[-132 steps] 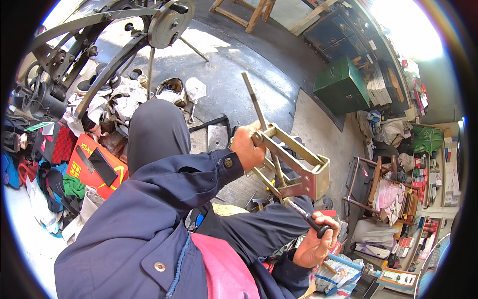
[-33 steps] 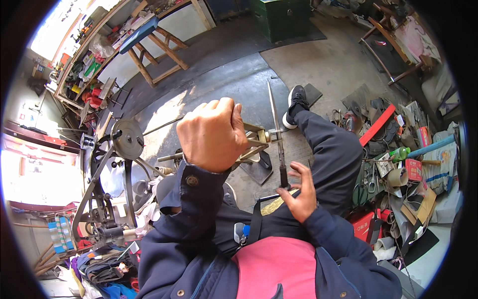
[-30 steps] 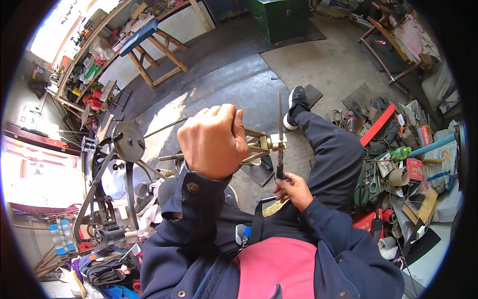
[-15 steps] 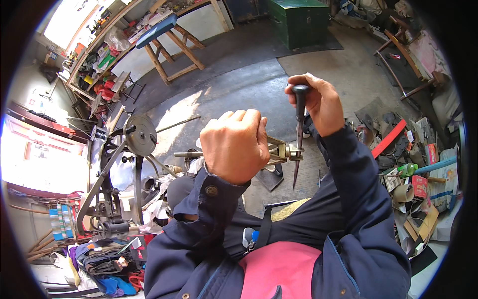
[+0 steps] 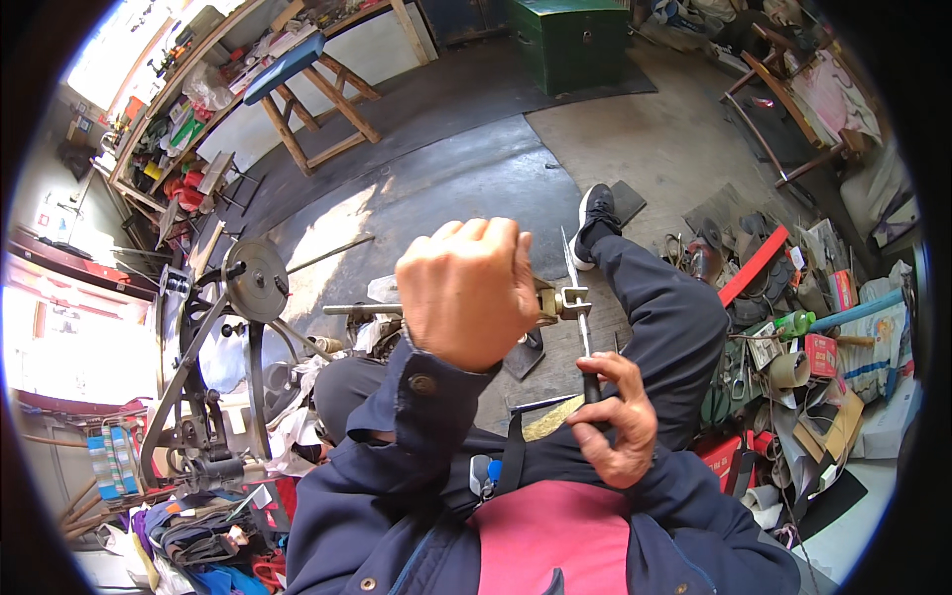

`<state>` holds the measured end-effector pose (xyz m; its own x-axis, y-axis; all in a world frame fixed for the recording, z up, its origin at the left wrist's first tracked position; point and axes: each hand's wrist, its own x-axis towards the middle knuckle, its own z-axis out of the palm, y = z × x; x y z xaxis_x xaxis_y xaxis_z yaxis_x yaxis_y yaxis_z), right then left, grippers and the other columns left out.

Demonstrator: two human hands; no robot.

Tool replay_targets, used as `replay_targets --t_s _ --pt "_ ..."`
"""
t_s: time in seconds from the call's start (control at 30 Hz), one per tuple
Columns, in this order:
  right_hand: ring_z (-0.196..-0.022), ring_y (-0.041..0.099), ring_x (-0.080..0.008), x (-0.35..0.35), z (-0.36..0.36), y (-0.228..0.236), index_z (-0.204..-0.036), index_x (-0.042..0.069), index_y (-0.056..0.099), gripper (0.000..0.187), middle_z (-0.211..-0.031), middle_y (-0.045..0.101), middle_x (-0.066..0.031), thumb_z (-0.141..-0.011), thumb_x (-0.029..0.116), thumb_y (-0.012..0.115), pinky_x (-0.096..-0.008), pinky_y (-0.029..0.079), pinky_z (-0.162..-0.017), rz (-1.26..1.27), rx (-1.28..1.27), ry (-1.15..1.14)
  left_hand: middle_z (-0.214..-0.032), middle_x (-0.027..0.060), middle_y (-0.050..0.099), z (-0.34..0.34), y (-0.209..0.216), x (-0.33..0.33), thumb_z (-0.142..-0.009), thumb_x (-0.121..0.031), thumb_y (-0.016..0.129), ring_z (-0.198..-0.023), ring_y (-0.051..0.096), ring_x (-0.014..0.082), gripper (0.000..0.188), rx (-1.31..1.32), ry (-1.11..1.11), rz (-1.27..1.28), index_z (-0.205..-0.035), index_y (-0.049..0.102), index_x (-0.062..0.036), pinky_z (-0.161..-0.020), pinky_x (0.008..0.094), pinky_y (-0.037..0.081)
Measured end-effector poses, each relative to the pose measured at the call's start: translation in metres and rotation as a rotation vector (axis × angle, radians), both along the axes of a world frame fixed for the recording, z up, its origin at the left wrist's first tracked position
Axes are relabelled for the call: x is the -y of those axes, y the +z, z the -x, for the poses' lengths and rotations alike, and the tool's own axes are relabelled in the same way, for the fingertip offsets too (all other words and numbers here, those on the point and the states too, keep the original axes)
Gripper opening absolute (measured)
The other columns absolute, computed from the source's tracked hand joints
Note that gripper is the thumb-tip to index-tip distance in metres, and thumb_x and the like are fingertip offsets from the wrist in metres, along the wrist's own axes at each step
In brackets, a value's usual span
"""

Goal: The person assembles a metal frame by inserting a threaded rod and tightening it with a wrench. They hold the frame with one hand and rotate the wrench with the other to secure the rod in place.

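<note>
My left hand (image 5: pixel 466 293) is closed in a fist around a metal fitting; the grip hides most of it. A thin rod (image 5: pixel 362 309) sticks out left of the fist, and a brassy end with a small U-shaped metal bracket (image 5: pixel 572 302) juts out right. In my right hand (image 5: pixel 623 421), thumb and fingers pinch the black handle of a long, tapered, pointed metal tool (image 5: pixel 584 332). Its handle lies towards me, and its shaft runs through or against the bracket, tip pointing away. I cannot tell whether it is a file or a spike.
On the left stands a hand-cranked machine (image 5: pixel 256 281) with a round wheel. Piled scraps, a red strip (image 5: pixel 754 266) and a small red box (image 5: pixel 820 355) crowd the right. Farther off are a blue-topped wooden stool (image 5: pixel 288 69) and a green chest (image 5: pixel 568 45).
My right hand has swung from beyond the bracket down towards me. The pointed tool has turned with it, so its tip points away instead of towards me. My left fist stays nearly still.
</note>
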<state>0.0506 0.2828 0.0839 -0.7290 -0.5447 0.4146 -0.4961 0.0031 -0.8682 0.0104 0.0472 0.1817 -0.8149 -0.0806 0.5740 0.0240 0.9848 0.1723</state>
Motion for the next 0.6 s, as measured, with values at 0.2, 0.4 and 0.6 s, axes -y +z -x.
replay_targets --t_s 0.2,0.4,0.6 --pt "-0.121 0.063 -0.0223 0.008 -0.024 -0.078 -0.141 0.003 0.045 0.06 -0.152 0.048 -0.0186 -0.088 -0.01 0.072 -0.0325 0.059 -0.091 0.165 0.562 -0.094 -0.074 0.0118 0.064 -0.01 0.002 0.014 -0.096 -0.02 0.072 -0.069 0.066 0.0362 0.019 0.019 0.011 -0.026 -0.082 0.066 -0.0079 -0.059 0.0458 0.048" --pt "-0.08 0.073 -0.0201 0.003 0.039 -0.128 -0.136 0.0 0.057 0.047 -0.107 0.074 -0.0206 -0.111 0.04 0.056 -0.0291 0.06 -0.064 -0.113 1.342 0.038 -0.072 0.0093 0.063 -0.016 0.001 0.018 -0.092 -0.019 0.073 -0.07 0.065 0.0324 0.024 0.002 0.023 -0.031 -0.075 0.061 -0.0086 -0.063 0.0432 0.049" --pt "-0.074 0.07 -0.0214 0.051 0.052 -0.128 -0.139 -0.002 0.057 0.066 -0.105 0.072 -0.0203 -0.111 0.057 0.047 -0.035 0.057 -0.065 0.102 1.626 0.366 -0.072 0.0092 0.063 -0.016 0.0 0.02 -0.092 -0.019 0.073 -0.07 0.065 0.0328 0.023 0.001 0.029 -0.044 -0.075 0.061 -0.0084 -0.062 0.0436 0.049"
